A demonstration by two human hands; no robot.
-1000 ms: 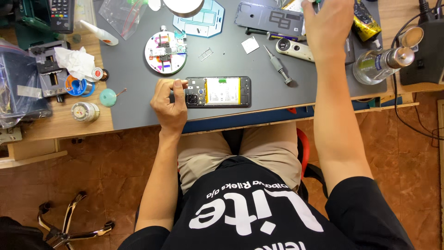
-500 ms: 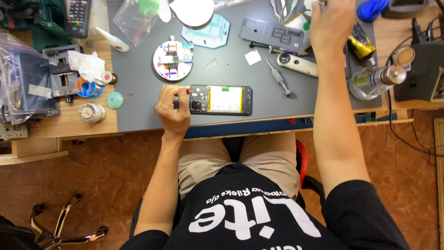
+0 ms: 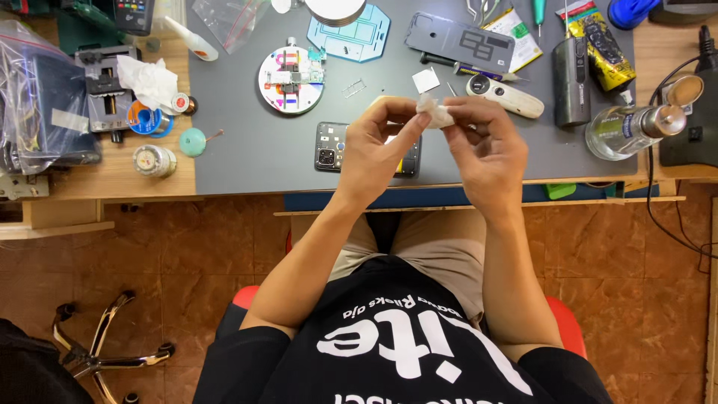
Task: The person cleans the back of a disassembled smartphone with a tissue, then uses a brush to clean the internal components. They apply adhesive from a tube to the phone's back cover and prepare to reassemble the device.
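Both my hands are raised together above the grey work mat. My left hand and my right hand pinch a small crumpled white wad of tissue between their fingertips. Under them lies an opened black phone, back cover off, with its camera cluster showing at the left; most of it is hidden by my left hand.
A round white parts tray, a grey phone back cover, a white hand-held tool, a black cylinder and a glass bottle lie on the mat. Solder reels, a vise and bags crowd the left bench.
My right hand came back from the far side of the mat with a white wad. My left hand let go of the phone and rose to meet it.
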